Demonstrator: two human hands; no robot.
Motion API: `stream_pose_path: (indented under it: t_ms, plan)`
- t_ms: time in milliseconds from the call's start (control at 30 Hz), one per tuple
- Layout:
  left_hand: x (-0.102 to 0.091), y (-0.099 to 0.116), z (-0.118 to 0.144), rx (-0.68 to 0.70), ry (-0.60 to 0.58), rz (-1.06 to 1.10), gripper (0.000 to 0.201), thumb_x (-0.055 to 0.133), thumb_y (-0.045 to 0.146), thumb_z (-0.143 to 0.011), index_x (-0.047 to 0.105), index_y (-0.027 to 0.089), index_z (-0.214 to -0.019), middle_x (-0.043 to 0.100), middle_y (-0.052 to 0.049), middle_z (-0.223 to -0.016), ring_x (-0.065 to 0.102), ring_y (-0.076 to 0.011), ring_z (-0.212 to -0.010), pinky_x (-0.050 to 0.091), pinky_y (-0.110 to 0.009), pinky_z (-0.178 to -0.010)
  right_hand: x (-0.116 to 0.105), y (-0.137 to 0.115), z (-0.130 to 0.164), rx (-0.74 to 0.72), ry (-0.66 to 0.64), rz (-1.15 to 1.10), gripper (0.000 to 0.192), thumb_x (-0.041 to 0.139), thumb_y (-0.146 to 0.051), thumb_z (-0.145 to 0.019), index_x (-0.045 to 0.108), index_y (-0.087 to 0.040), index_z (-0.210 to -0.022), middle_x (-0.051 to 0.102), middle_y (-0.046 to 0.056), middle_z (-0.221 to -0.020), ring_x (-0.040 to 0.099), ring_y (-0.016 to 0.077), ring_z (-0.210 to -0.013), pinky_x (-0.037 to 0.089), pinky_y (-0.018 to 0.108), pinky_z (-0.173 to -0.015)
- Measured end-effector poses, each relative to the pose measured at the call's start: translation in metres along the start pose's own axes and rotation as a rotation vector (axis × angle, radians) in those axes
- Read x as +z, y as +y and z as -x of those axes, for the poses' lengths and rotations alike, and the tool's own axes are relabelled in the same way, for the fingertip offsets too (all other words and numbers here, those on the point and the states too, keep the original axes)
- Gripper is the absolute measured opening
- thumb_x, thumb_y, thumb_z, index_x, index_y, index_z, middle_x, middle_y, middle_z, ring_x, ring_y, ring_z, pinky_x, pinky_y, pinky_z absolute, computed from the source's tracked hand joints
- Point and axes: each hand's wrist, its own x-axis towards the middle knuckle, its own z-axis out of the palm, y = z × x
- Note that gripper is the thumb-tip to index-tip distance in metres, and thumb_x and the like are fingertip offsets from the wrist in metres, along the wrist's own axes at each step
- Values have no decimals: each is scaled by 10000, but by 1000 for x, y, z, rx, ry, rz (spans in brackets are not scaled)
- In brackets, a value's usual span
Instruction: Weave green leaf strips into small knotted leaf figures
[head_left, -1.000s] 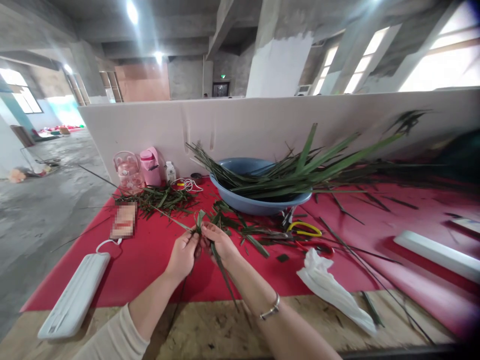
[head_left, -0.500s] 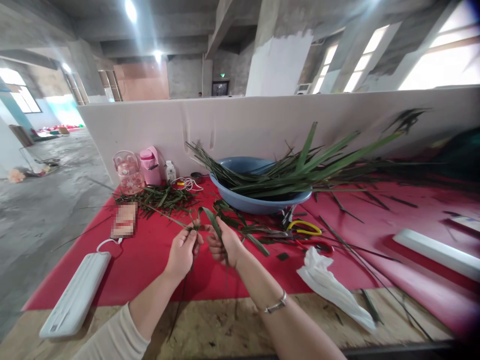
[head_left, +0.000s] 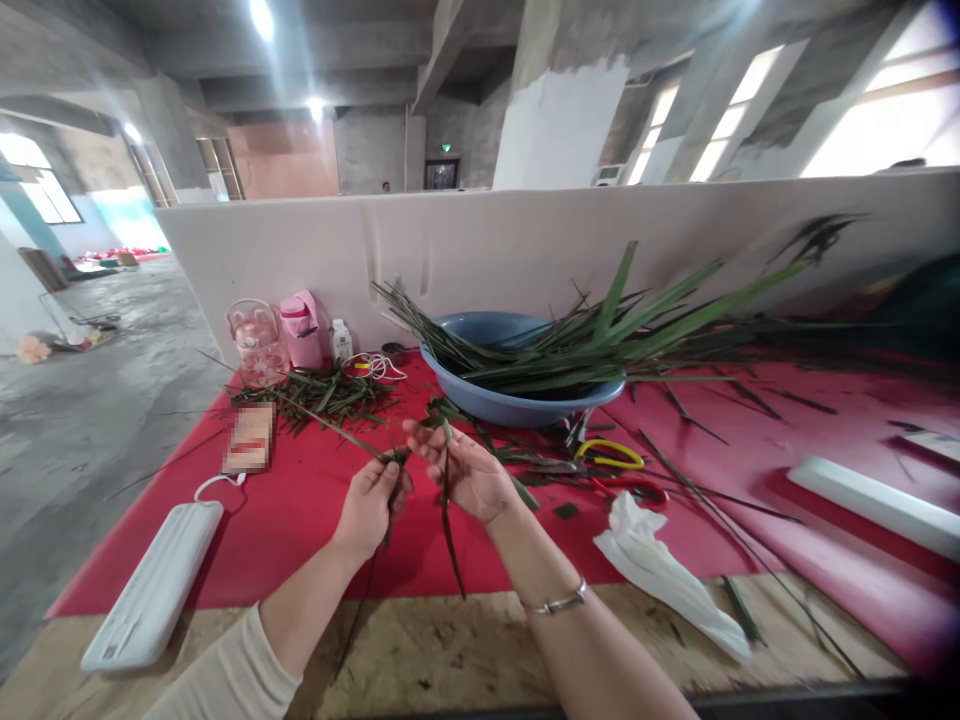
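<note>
My left hand [head_left: 373, 503] is closed in a pinch on a small bunch of crossed green leaf strips [head_left: 395, 456]. One long thin strip runs from it up and left, and thin ends hang below the fingers. Just to its right, my right hand [head_left: 472, 475] is turned palm up with curled fingers. It holds a single leaf strip [head_left: 451, 535], which dangles dark and narrow over the red tabletop. Whether this strip joins the bunch is hidden by the fingers.
A blue basin [head_left: 517, 408] full of long leaves stands behind the hands. Leaf scraps [head_left: 330, 395] lie left of it. Yellow-handled pliers [head_left: 607, 455], red-handled scissors [head_left: 637, 490] and a crumpled tissue [head_left: 660, 570] are to the right. A white power bank [head_left: 154, 585] lies on the left.
My right hand has rolled palm up and moved slightly right. The leaf strip that stood up between the hands now hangs down from the right fingers. My left hand stays nearly in place.
</note>
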Motion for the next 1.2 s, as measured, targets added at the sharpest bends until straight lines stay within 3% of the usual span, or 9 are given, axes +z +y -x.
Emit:
stream_pose_path:
  t_ms: [133,233,300,433,600,800,967,1067,1200]
  plan:
    - [-5,10,-2,15,19,46,387,608,377,-668,533,121,-948,504,42,-556,306,-18,-360,207,-159,-344,-9,-6,6,322,-236,222,170,515,-256,-704,563,-94,-694,650,117,-676,543,102,-440,387,172,-384]
    - [-7,16,-1,-40,-57,31,367,600,368,-681,550,121,-947,498,42,-548,289,-13,-350,186,-158,-341,-17,-6,5,491,-148,305,432,401,-458,-778,580,-66,-749,658,162,-711,624,182,-583,475,264,-528]
    - [-9,18,-1,-72,-114,18,361,597,366,-687,558,123,-951,502,37,-555,292,-12,-353,177,-157,-342,-21,-7,3,501,-58,246,586,293,-592,-780,576,-82,-725,658,144,-662,624,180,-555,472,260,-500]
    - [-10,17,0,-107,-166,-24,369,602,372,-680,562,119,-946,498,38,-529,294,-14,-345,162,-159,-341,-24,-11,4,437,-29,195,655,234,-665,-751,549,-106,-624,628,110,-529,570,157,-403,421,235,-384]
    - [-10,15,0,-113,-206,-111,429,608,415,-660,574,103,-953,509,29,-518,315,-19,-349,179,-168,-345,-19,-18,13,309,-6,245,276,535,-387,-692,564,-125,-775,661,88,-656,619,158,-555,449,215,-466]
    - [-11,14,-1,-102,-207,-151,420,606,420,-661,579,99,-930,516,25,-519,314,-21,-347,196,-174,-346,-12,-18,12,295,-21,282,201,554,-248,-630,564,-107,-773,621,56,-569,560,133,-448,421,219,-424]
    - [-6,14,-1,-83,-135,40,357,613,380,-665,550,135,-917,511,37,-570,287,-14,-360,193,-157,-344,0,1,0,-15,164,210,305,560,-267,-697,525,-196,-991,496,-66,-527,429,51,-387,380,179,-429]
    - [-1,7,1,-82,-121,-26,285,580,398,-689,538,122,-746,472,47,-505,279,-14,-345,193,-162,-343,7,20,-7,-93,263,567,269,479,-297,-758,515,-218,-1012,456,-66,-491,405,74,-363,328,198,-394]
    - [2,0,1,-71,-74,-134,338,582,461,-659,501,133,-670,416,68,-427,297,-25,-329,196,-172,-347,8,35,-7,-286,311,1214,201,422,-212,-775,561,-220,-921,499,-19,-533,459,120,-485,353,243,-511]
